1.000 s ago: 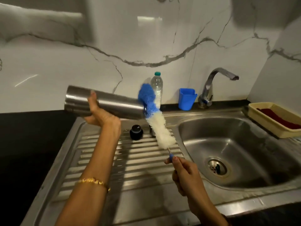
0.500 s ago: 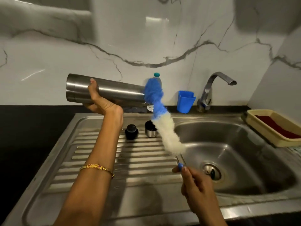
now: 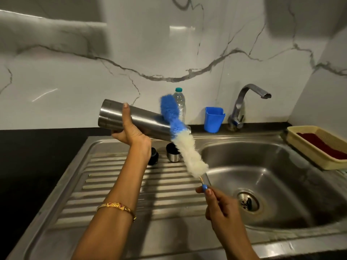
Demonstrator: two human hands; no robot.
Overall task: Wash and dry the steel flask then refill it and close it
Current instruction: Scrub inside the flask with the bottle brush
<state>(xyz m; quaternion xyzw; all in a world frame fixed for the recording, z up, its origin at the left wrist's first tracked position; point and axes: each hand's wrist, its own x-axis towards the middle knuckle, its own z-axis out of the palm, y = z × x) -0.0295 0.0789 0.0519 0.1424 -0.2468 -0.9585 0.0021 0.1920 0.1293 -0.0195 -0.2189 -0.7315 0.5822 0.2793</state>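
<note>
A: Item one?
B: Steel flask point(image 3: 142, 121), held nearly on its side above the ribbed drainboard point(image 3: 131, 186), mouth end tilted down toward the basin point(image 3: 272, 184). Left hand point(image 3: 131, 133) cups it from below at mid-body, thumb up across the near wall; the other fingers are behind the flask, curled round it.

A: Item two?
B: Bottle brush point(image 3: 180, 136), blue bristles at the tip, white below. It crosses in front of the flask's mouth end, outside the flask. Right hand point(image 3: 219, 205) grips its blue handle, fingers closed round it, over the basin's near left edge.

A: Loose parts?
B: Black stopper point(image 3: 154, 156) and small steel cup point(image 3: 172, 154), standing side by side at the back of the drainboard, below the flask.

A: Remainder?
B: Clear plastic bottle point(image 3: 180, 102) with a teal cap, blue tub point(image 3: 214, 119), tap point(image 3: 244, 106), all along the rear bench edge. Yellow tray point(image 3: 308, 152) with red contents, right of the basin. Gold bangle point(image 3: 116, 207) on the left wrist.
</note>
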